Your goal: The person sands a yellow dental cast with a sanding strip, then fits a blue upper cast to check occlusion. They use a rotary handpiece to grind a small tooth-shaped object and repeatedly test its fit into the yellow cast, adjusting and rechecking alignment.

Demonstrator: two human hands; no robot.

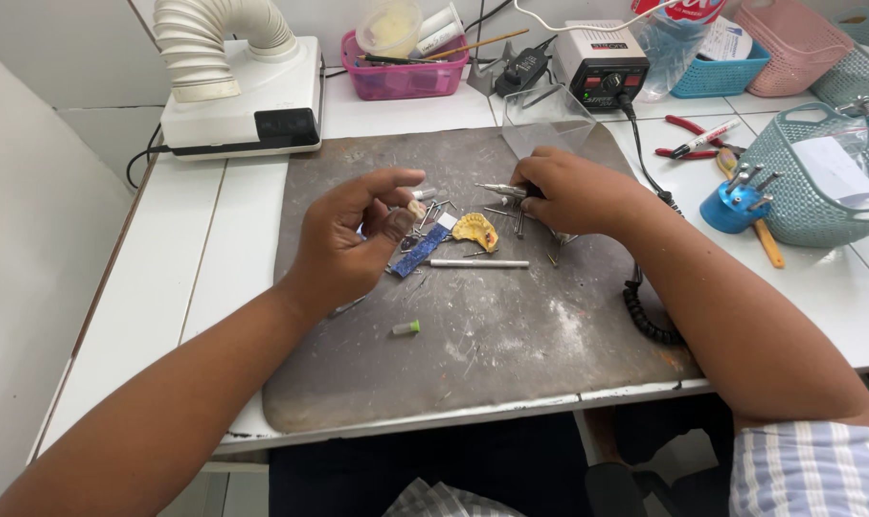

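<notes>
Pinching a small tooth piece [416,208] in my left hand [348,239], right hand [573,194] gripping the handpiece [503,191] beside it; bur could skid into fingertips if pinch slips.

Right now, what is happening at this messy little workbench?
A person sits at a white bench over a worn grey mat. The left hand pinches a small pale tooth-like piece between thumb and fingers. The right hand holds a slim metal rotary handpiece, its tip pointing toward that piece. A yellowish dental cast, a blue strip and loose metal burs lie on the mat between the hands.
</notes>
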